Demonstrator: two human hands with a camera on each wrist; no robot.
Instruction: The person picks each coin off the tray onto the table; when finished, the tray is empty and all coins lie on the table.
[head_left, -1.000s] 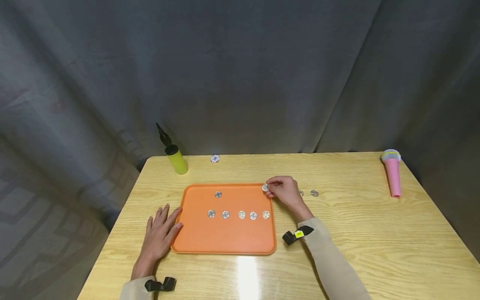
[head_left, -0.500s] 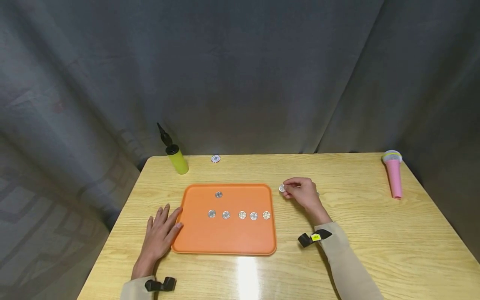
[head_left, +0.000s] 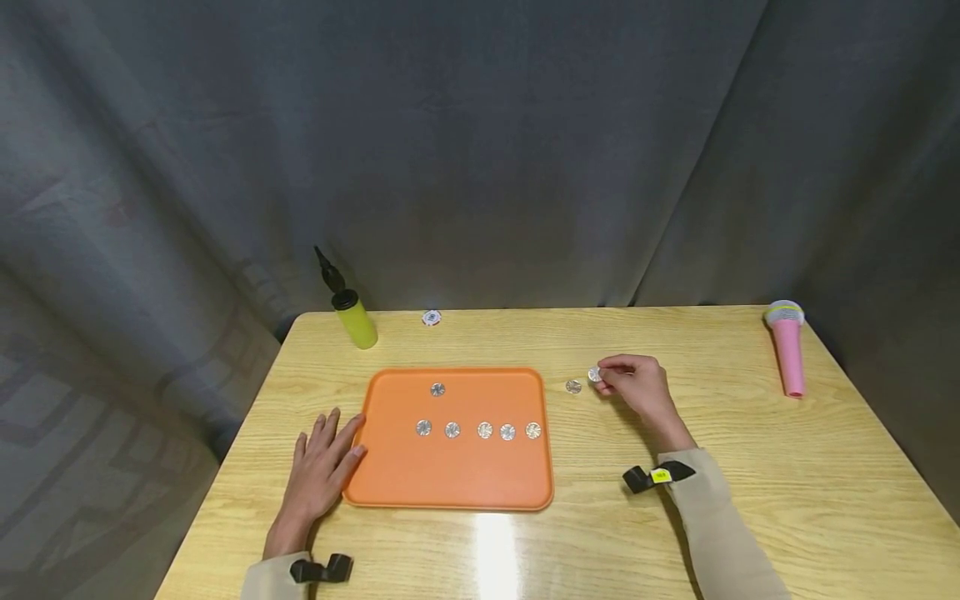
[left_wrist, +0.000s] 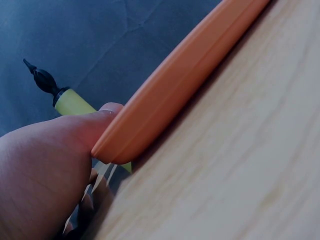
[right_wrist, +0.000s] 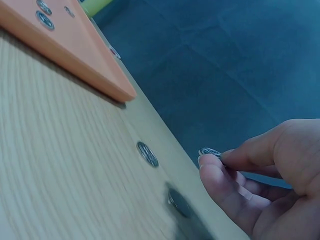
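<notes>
Coin [head_left: 594, 374] | right hand [head_left: 639, 388]: pinches it | left hand [head_left: 317, 473]: spread, touching tray [head_left: 448, 482]

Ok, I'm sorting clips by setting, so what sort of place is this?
Probably an indoor spot set up for recording: a wooden table, a dark curtain hanging behind it, and a small black device worn at each wrist.

L hand [head_left: 318, 469] spread, R hand [head_left: 637, 387] pinching.

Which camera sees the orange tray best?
The head camera, because it shows nearly the whole orange tray from above, with the left hand at its edge. The left wrist view shows just its outer side; the right wrist view, only part of it.
</notes>
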